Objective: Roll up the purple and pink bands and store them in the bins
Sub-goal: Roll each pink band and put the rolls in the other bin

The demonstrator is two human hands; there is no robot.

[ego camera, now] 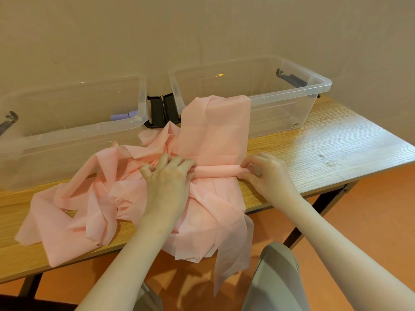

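Both your hands work the pink band (215, 131) on the tabletop (325, 135): left hand (168, 176) presses the roll, fingers curled over it; right hand (262, 171) pinches its end. It looks thin, limp, slippery; hold both roll ends.

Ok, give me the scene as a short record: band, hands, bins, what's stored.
band: long pink stretch band, started roll between the hands, the rest loose on the wooden table
left hand: fingers curled over the roll's left end
right hand: pinches the roll's right end
left clear plastic bin: holds a rolled purple band
right clear plastic bin: pink band draped over its front rim
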